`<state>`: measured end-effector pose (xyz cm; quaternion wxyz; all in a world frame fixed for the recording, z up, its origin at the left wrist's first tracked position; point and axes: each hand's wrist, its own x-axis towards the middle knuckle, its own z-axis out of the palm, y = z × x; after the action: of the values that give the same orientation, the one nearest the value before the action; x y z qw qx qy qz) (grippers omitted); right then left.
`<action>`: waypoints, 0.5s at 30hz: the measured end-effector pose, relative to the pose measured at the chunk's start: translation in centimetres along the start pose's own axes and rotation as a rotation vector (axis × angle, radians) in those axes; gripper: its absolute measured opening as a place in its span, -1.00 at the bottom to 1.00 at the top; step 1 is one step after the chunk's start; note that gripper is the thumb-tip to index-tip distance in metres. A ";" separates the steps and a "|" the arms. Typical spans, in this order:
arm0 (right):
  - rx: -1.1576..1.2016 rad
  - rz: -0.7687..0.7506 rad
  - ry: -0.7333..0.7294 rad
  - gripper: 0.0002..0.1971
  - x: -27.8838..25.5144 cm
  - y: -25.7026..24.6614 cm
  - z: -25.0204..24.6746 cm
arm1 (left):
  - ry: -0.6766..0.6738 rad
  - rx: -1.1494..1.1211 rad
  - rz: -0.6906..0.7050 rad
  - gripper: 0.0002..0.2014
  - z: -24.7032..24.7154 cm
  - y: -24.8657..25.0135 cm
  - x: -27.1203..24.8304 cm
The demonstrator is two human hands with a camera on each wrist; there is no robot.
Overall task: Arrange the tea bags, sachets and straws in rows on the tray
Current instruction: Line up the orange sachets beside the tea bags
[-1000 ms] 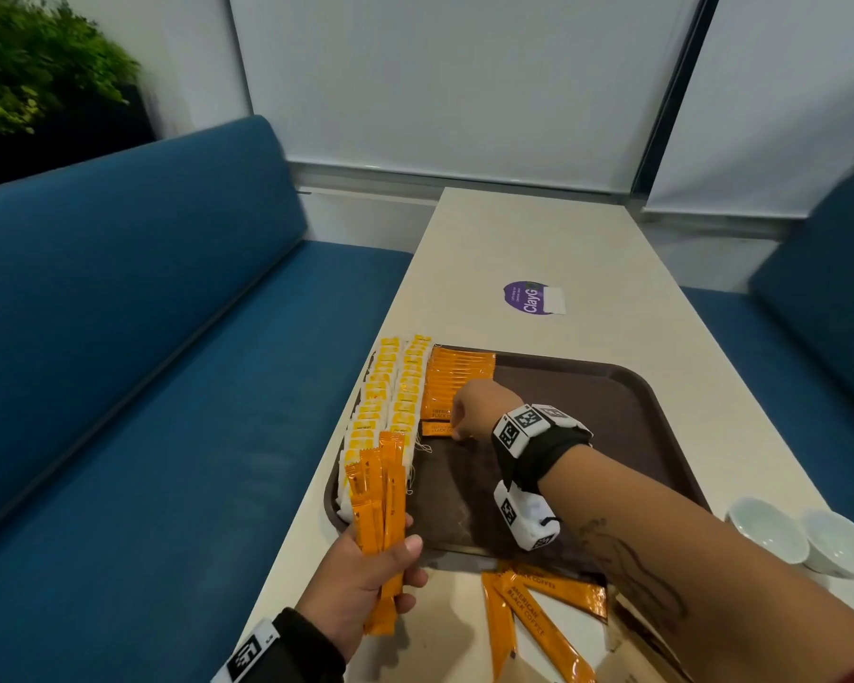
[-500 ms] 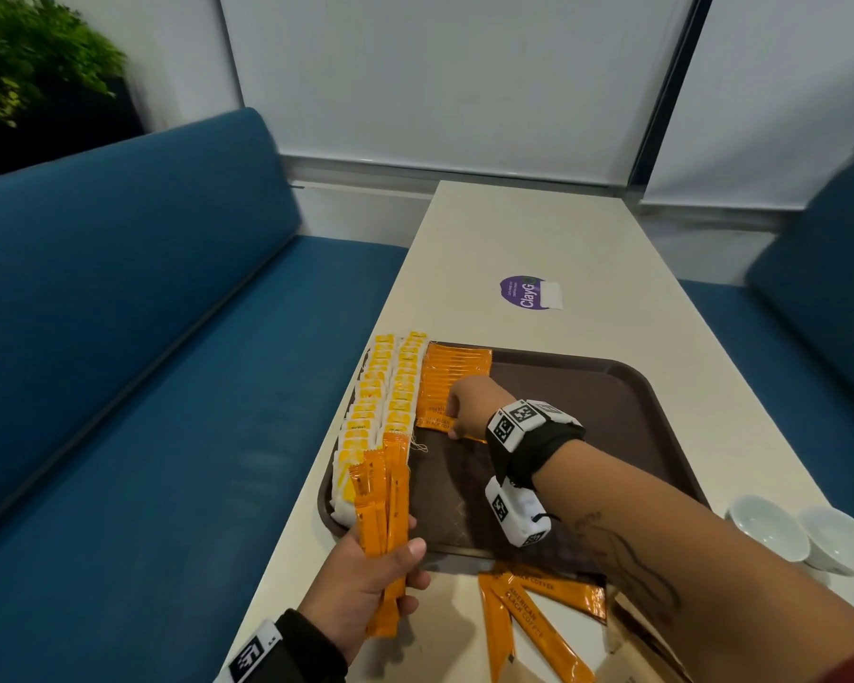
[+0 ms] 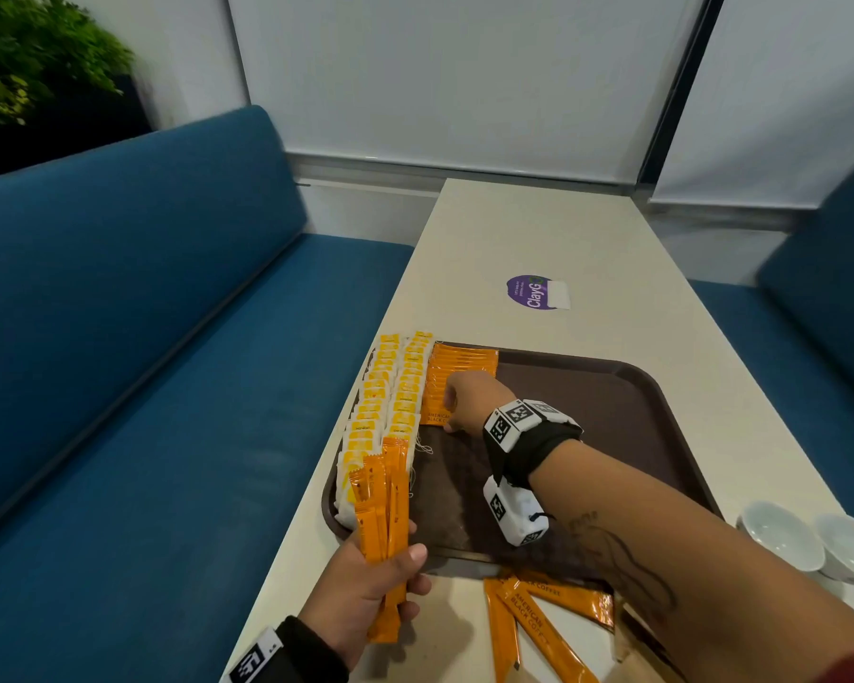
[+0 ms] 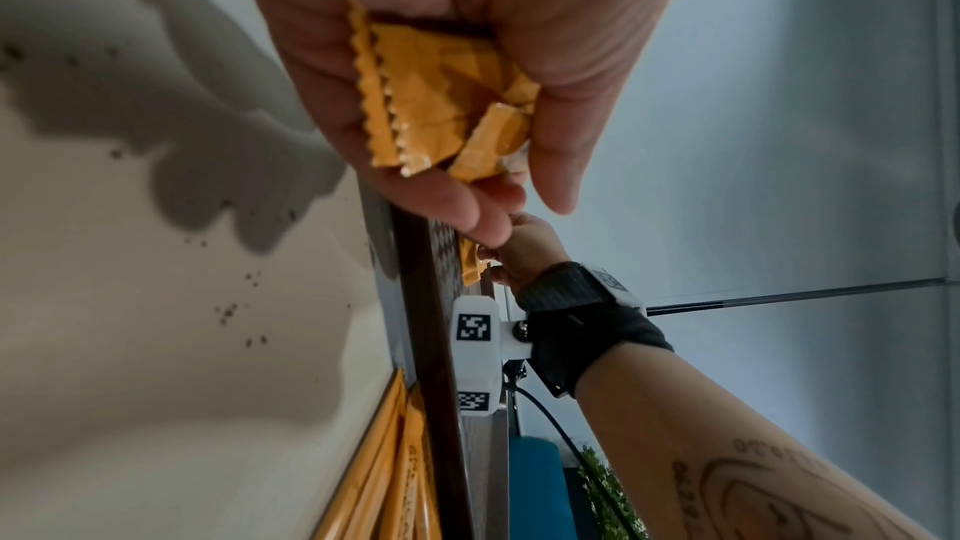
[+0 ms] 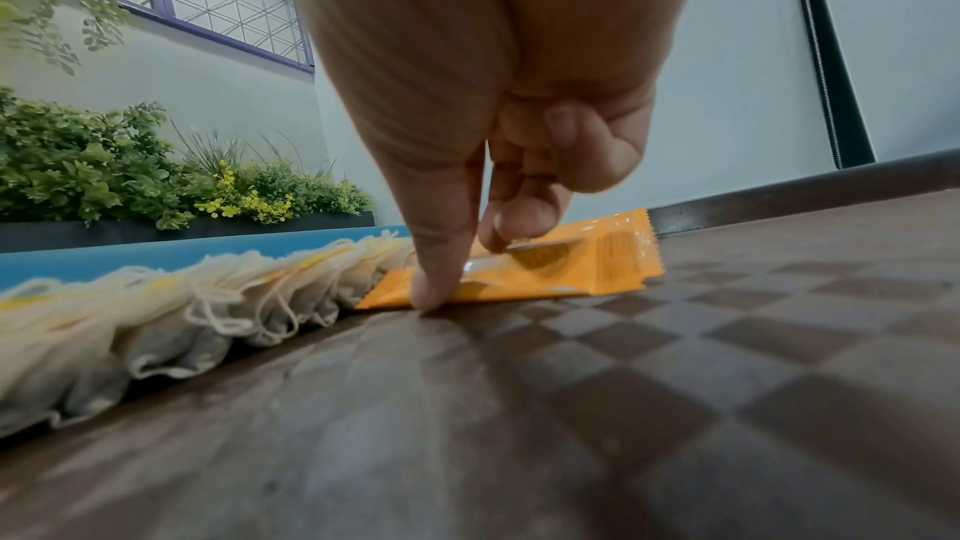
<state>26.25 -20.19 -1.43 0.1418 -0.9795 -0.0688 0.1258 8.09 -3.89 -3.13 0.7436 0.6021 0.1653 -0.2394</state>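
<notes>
A brown tray (image 3: 612,411) lies on the cream table. Two rows of tea bags (image 3: 390,401) fill its left side, with a row of orange sachets (image 3: 459,367) beside them. My right hand (image 3: 457,411) is at the near end of that row. In the right wrist view its thumb (image 5: 431,294) touches the near edge of the nearest sachet (image 5: 597,265) and a fingertip rests on top, pinching it. My left hand (image 3: 380,579) grips an upright bundle of orange sachets (image 3: 385,510) at the tray's near left corner; the bundle's ends (image 4: 431,97) show in its palm.
Several loose orange sachets (image 3: 538,618) lie on the table in front of the tray, partly under my right forearm. Two white cups (image 3: 780,534) stand at the right. A purple sticker (image 3: 533,291) is beyond the tray. Blue benches flank the table.
My right hand has nudged the nearest sachet a little farther in, against the row. The left hand keeps its bundle in about the same place.
</notes>
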 end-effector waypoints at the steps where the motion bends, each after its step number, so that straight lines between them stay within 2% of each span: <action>1: 0.002 0.000 -0.001 -0.67 0.0 0.0 0.0 | -0.002 0.001 -0.004 -0.80 0.1 0.0 0.0; 10: 0.076 0.001 0.000 -0.69 -0.5 -0.3 -0.5 | -0.018 -0.006 0.013 -0.78 0.2 0.2 0.0; 15: 0.385 -0.040 0.120 -0.79 -4.0 -2.0 -2.9 | -0.041 -0.067 0.056 -0.80 0.0 0.4 -0.1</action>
<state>23.03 -19.75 2.77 0.3328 -0.9384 -0.0542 0.0752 8.26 -3.80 -2.79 0.7729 0.5763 0.1410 -0.2249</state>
